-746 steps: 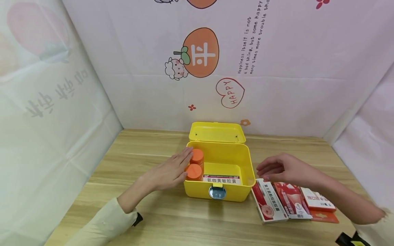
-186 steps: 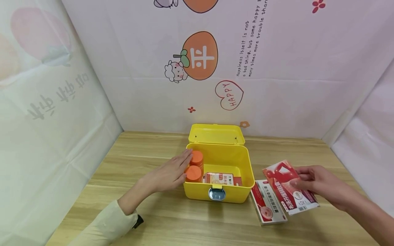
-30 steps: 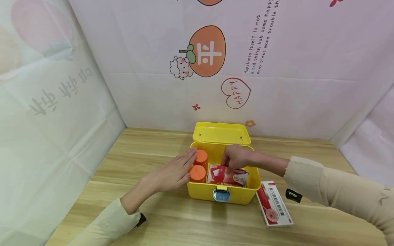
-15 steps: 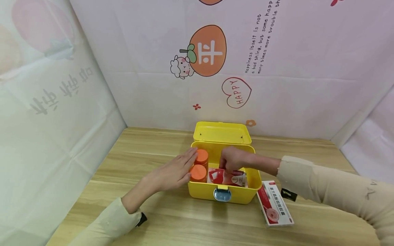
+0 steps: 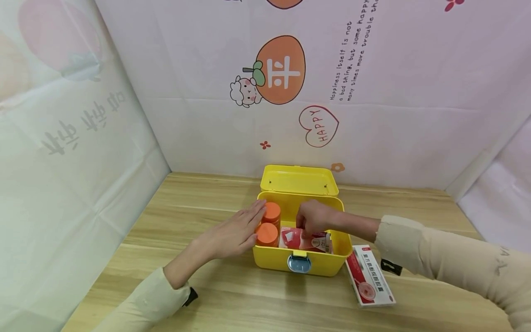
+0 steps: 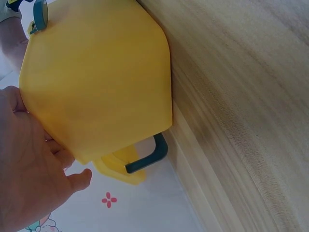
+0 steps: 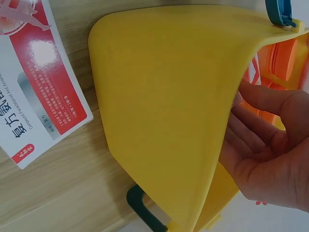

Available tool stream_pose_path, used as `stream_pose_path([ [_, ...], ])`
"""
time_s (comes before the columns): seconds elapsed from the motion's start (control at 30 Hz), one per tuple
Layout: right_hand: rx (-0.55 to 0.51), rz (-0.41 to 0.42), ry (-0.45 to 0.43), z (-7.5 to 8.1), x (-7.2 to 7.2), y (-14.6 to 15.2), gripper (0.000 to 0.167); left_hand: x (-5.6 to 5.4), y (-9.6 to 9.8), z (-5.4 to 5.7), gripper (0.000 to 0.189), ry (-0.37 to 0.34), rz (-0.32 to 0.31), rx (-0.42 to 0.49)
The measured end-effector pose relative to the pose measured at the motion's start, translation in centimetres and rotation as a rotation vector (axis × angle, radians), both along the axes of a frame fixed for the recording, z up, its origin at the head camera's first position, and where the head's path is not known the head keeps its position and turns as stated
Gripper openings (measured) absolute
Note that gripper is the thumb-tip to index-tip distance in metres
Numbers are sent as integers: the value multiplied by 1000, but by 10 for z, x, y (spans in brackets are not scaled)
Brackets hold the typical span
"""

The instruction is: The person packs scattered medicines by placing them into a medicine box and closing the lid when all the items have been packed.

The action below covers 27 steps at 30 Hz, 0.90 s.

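Observation:
A yellow storage box [image 5: 265,259] stands with its lid [image 5: 299,180] tipped back. Two orange-capped bottles [image 5: 267,234] fill its left side. Along that rim lies my left hand [image 5: 230,233], fingers straight, fingertips right beside the caps; the left wrist view shows the hand [image 6: 34,164] against the box's outer wall. My right hand [image 5: 317,216] reaches into the box and pinches a red-and-white medicine box [image 5: 292,238], thumb on its printed face. In the right wrist view the curled fingers of this hand [image 7: 275,150] are partly hidden behind the box wall.
One more medicine box [image 5: 370,276], white and red, lies flat on the wooden table [image 5: 199,295] right of the storage box. A blue-grey latch [image 5: 299,263] hangs on the storage box's front. Printed cloth [image 5: 199,133] walls off the back and sides.
Earlier, several medicine boxes left the table at the right, and one remains. Over the last second my right hand lowers the red medicine box further into the storage box. My left hand stays put.

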State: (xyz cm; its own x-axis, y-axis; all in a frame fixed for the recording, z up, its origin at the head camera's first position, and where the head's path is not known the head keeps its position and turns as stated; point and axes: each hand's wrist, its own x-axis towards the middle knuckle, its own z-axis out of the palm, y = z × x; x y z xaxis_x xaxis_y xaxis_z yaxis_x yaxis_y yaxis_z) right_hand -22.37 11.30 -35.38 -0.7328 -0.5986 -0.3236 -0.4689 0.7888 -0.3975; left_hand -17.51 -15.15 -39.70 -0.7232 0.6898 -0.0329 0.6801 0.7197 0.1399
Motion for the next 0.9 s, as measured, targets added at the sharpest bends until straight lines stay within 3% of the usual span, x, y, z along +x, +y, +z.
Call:
stream_pose_path([
  [0.23, -15, -7, 40, 6, 2, 11, 22, 1, 1, 2, 66, 7, -9, 3],
  [0.47, -64, -80, 41, 15, 8, 24, 24, 3, 1, 3, 66, 7, -3, -1],
  [0.9, -196, -109, 52, 39, 32, 47, 27, 5, 3, 5, 67, -5, 9, -11],
])
